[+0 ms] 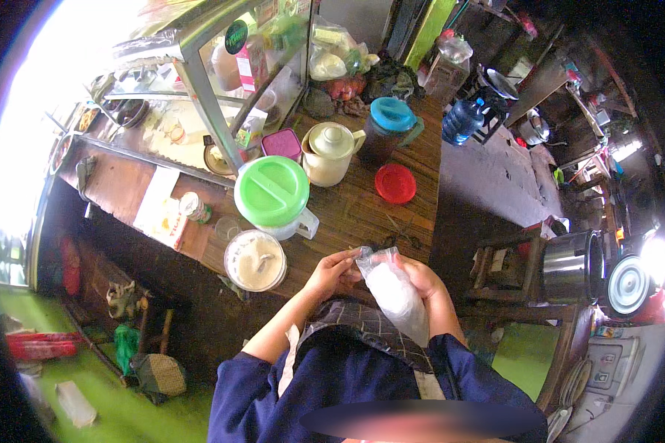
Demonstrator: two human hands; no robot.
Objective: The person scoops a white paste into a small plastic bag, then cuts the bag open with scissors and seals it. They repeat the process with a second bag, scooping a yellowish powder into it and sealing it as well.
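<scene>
A clear plastic bag (397, 295) filled with something white hangs in front of my body above the table's near edge. My left hand (337, 269) pinches the top corner of the bag. My right hand (423, 280) is closed round its upper right side. Left of the bag stands an uncovered round clear tub (254, 261) of pale, sugar-like grains, with what may be a scoop lying in it. Beyond the tub is a pitcher with a green lid (273, 190). A round red lid (395, 183) lies flat on the wooden table (347, 218).
A cream jug (328, 153) and a dark pitcher with a blue lid (391, 127) stand farther back. A glass-fronted display case (199, 96) rises at the far left. Near the table's left side sits a small can (193, 207). A big metal pot (571, 264) is at the right.
</scene>
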